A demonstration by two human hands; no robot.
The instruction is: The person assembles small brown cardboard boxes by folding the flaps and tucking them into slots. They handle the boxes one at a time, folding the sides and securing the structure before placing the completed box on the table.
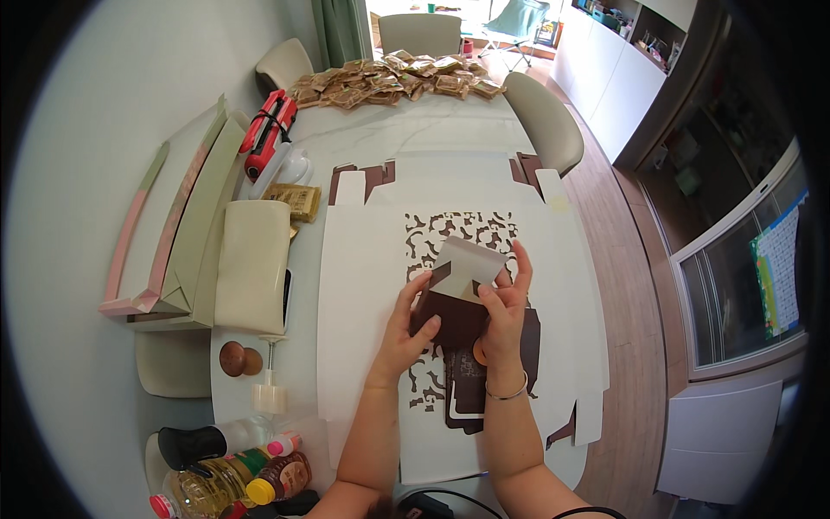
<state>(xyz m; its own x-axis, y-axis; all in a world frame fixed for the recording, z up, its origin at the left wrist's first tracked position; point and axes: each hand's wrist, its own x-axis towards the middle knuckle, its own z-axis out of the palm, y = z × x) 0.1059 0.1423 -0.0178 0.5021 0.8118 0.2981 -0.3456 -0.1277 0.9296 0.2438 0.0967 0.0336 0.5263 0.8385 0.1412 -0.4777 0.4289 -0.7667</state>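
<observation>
A small dark brown cardboard box (448,322) with a pale inside is held up between my two hands. Its flap (471,258) stands raised at the far side. My left hand (403,339) grips the box from the left, thumb on its near face. My right hand (508,316) holds the right side, thumb at the opening and upper fingers by the flap. Beneath both lies a large flattened white carton (363,285) with a curly cut-out pattern in its middle. Flat dark brown card pieces (467,391) lie on it, partly hidden by my right forearm.
Many wrapped packets (389,82) are heaped at the table's far end. Along the left edge are a red device (270,134), a cream case (253,259), a wooden knob (239,358) and a white plunger tool (269,394). An oil bottle (212,489) lies near left. Chairs surround the table.
</observation>
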